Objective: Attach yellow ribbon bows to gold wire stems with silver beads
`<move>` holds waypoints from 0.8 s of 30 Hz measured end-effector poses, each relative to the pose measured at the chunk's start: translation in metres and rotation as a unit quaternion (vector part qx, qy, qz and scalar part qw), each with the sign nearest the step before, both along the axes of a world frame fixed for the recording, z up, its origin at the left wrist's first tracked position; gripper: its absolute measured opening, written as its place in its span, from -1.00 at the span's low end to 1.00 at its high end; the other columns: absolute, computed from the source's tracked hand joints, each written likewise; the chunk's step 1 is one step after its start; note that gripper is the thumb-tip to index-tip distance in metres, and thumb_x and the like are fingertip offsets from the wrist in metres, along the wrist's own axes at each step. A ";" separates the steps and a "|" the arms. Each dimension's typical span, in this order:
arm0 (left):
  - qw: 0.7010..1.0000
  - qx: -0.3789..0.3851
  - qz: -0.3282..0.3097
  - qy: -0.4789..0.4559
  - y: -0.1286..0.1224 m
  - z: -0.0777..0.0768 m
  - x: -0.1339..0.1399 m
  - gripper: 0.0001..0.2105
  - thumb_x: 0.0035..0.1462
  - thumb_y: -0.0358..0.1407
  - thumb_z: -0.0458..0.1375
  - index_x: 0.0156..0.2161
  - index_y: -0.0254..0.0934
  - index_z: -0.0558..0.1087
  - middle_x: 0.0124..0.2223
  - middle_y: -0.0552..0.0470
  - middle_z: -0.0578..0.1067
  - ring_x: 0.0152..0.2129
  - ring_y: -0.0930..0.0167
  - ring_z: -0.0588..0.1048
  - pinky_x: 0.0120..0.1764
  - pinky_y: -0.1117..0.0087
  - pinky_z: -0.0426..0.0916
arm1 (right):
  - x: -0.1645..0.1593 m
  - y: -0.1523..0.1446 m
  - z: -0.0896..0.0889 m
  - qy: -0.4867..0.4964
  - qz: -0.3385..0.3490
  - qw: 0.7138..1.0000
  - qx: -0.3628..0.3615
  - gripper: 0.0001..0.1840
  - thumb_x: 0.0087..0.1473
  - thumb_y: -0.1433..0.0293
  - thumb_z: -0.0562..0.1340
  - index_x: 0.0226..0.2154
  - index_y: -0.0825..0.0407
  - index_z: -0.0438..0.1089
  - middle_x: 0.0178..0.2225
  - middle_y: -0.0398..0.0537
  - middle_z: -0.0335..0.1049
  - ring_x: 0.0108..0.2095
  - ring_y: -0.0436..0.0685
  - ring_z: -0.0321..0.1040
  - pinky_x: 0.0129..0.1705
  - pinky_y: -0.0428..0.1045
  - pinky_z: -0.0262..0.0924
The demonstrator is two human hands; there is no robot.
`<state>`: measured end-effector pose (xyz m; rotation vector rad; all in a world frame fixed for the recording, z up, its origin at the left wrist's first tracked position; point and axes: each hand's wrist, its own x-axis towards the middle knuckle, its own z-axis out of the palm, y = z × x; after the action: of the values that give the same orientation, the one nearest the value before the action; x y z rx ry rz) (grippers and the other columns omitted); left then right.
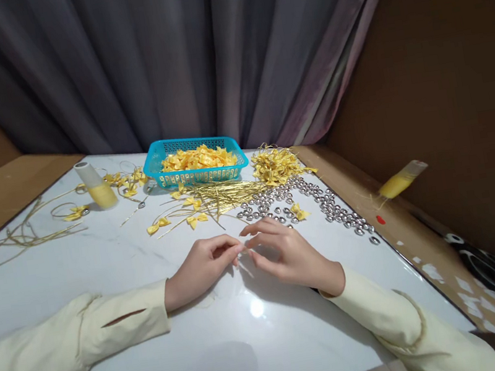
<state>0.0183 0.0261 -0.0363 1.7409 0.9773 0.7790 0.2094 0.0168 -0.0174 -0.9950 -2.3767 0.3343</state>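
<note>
Left hand: thumb and forefinger drawn together at the tips, other fingers tucked under. Right hand: half open, fingers bent, tips almost meeting the left's. Whether either has hold of anything, cannot tell; whatever may lie there is too small to make out. Fingertip work, low over the table. Nearest things, just beyond the right hand: a scatter of small shiny silver beads and, among them, a yellow satin-like bow.

On method, my judgement: steady both wrists on the surface, let the left pinch anchor while the right makes small adjustments, keep fingers out of the line of sight.

Surface: glossy white, marble-veined tabletop, a lamp glare below the hands. At the back, a teal perforated plastic basket of yellow bows; right of it, a heaped yellow cluster of bows on gold ties. In front, a sheaf of thin gold wires. Left, a tapered tube, pale above and yellow below, leaning slightly.

Room: grey-purple pleated curtain behind; brown board walls either side. Black-handled scissors off the right edge, near white scraps.
</note>
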 end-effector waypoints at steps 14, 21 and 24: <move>0.998 0.061 0.002 0.023 -0.001 0.001 -0.002 -0.79 0.15 -0.27 0.05 -0.35 -0.33 0.48 -0.44 0.06 0.50 -0.49 0.46 0.41 -0.41 0.50 0.28 | -0.006 0.002 -0.002 0.025 -0.038 0.995 -0.087 -0.91 0.04 0.43 0.21 -0.37 0.09 0.43 -0.22 0.02 0.46 -0.21 0.12 0.33 -0.13 0.06 0.21; 0.998 0.056 0.016 0.019 -0.003 0.002 0.000 -0.81 0.16 -0.30 0.05 -0.40 -0.32 0.45 -0.54 0.13 0.43 -0.62 0.53 0.32 -0.51 0.53 0.22 | -0.007 0.002 -0.001 0.040 -0.015 0.995 -0.094 -0.83 0.07 0.55 0.13 -0.39 0.08 0.44 -0.28 -0.01 0.48 -0.25 0.08 0.35 -0.16 0.01 0.21; 0.998 0.052 0.013 0.021 -0.002 0.001 0.000 -0.79 0.17 -0.29 0.05 -0.42 -0.32 0.44 -0.55 0.13 0.41 -0.65 0.54 0.29 -0.54 0.54 0.20 | -0.007 0.000 -0.001 0.041 -0.017 0.997 -0.067 -0.84 0.07 0.53 0.13 -0.39 0.09 0.43 -0.27 0.00 0.47 -0.24 0.10 0.33 -0.14 0.04 0.20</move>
<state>0.0181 0.0237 -0.0354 1.8436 1.0052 0.8268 0.2024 0.0171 -0.0185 -1.0593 -2.2856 0.5175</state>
